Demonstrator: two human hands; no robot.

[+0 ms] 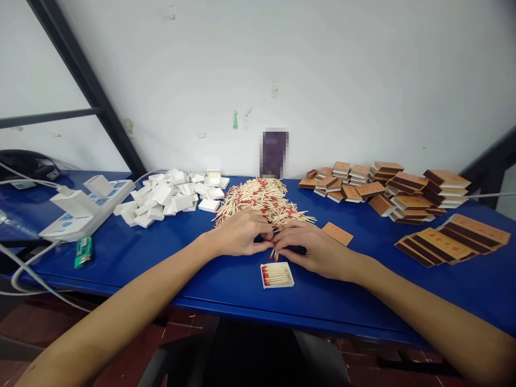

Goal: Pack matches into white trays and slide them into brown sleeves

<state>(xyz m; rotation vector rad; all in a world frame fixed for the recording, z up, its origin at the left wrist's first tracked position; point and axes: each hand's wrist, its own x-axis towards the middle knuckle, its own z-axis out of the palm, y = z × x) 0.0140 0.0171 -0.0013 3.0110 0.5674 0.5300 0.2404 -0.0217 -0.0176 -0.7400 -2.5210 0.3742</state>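
Observation:
Near the front of the blue table, my left hand (245, 232) and my right hand (308, 244) meet with their fingertips almost touching. Both are closed in a pinch around a few red-tipped matches (274, 254), whose heads poke out below the fingers. Just under them lies a small white matchbox tray (277, 285), with a layer of matches (278, 276) inside, heads to the left. Right behind my hands rises a large heap of loose matches (258, 196). A flat orange matchbox sleeve (337, 234) lies beyond my right wrist.
White empty trays (169, 193) are piled left of the heap. Orange matchboxes (403, 188) are stacked at the back right, and flattened sleeves (447, 244) lie in front. A power strip (80, 220) with plugs and cables and a green packet (83, 251) are at left.

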